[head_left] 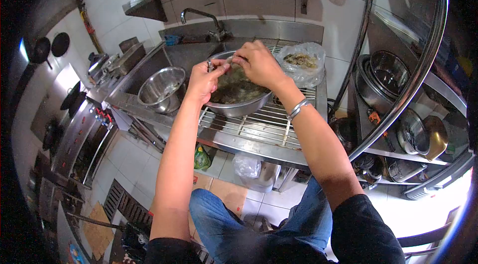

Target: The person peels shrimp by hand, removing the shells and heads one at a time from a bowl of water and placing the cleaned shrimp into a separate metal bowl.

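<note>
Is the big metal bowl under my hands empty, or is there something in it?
Not empty: the big bowl has dark, murky contents showing inside, below its rim.

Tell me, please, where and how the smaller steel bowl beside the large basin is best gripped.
I'd pinch the smaller steel bowl by its rim's left side, from above: its mouth opens upward, and the large basin crowds its right.

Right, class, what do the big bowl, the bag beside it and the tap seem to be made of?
Big bowl: probably stainless steel, smooth, with a soft grey sheen on its wall.
Bag: likely thin plastic, glossy, see-through and crinkled.
Tap: shiny metal, perhaps chromed, judging by its bright highlights; the metal underneath can't be told.
</note>
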A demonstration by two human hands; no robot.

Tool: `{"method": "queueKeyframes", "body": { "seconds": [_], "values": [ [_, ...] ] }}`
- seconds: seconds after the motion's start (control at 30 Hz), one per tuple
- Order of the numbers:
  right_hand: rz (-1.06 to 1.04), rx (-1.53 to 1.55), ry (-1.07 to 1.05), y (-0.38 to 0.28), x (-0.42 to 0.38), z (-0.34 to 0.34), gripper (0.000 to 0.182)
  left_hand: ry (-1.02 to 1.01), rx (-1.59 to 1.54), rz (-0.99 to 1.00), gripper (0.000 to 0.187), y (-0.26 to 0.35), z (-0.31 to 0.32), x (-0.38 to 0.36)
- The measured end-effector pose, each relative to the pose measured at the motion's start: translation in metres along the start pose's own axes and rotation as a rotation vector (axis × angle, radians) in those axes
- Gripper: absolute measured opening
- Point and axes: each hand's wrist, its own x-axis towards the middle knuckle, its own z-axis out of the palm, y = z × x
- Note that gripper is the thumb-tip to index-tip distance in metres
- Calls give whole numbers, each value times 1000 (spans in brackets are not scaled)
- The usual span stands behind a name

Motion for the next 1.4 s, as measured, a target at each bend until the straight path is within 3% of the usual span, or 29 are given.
{"method": "queueKeyframes", "body": {
  "seconds": [0.37, 0.43, 0.47, 0.53, 0.57, 0.63, 0.7, 0.77, 0.83, 0.97, 1.03, 1.07, 1.1, 1.17, 1.2, 1.27, 1.3, 1.37, 1.4],
  "values": [
    [144, 104, -62, 29, -2, 10, 14, 118, 135, -140, 7, -11, -4, 10],
    [377, 489, 86, 26, 0, 10, 14, 165, 432, -184, 12, -12, -2, 14],
    [377, 489, 86, 26, 1, 8, 14, 165, 432, -184, 12, -14, 0, 14],
    [543, 702, 112, 24, 4, 2, 17, 12, 800, -281, 15, -5, 13, 8],
    [543, 700, 113, 24, 5, -2, 17, 11, 799, -279, 15, -7, 14, 11],
    [523, 839, 343, 20, 9, -10, 18, -78, 1080, -256, 20, -13, 16, 16],
    [531, 876, 305, 29, 8, -14, 18, -56, 1101, -271, 21, -21, 13, 18],
    [538, 911, 270, 42, 5, -14, 18, -162, 1148, -180, 17, -27, 8, 23],
    [618, 888, -43, 54, -4, -4, 19, -158, 1089, -202, 18, -19, 11, 20],
    [769, 851, 23, 59, -7, 2, 16, -103, 861, -236, 21, -21, 7, 19],
    [925, 1158, 270, 59, -1, -15, 15, -140, 911, -230, 20, -28, 5, 22],
    [882, 1189, 358, 59, 2, -26, 19, -181, 964, -223, 19, -30, 3, 25],
    [880, 1190, 355, 67, 2, -31, 19, -178, 963, -223, 19, -29, 4, 25],
    [859, 1032, 653, 90, 1, -41, 20, -208, 1073, -235, 17, -26, 7, 25],
    [859, 1032, 655, 112, -2, -42, 20, -210, 1074, -234, 17, -27, 7, 25],
    [914, 551, 727, 154, -12, -32, 35, -214, 1063, -225, 15, -29, 6, 26],
    [917, 554, 727, 155, -17, -28, 35, -215, 1065, -228, 15, -30, 6, 25],
    [920, 54, 353, 159, -25, -19, 45, -154, 970, -292, 14, -29, 6, 25],
    [919, 58, 354, 148, -26, -18, 45, -151, 972, -292, 14, -27, 5, 24]
  ]
}}
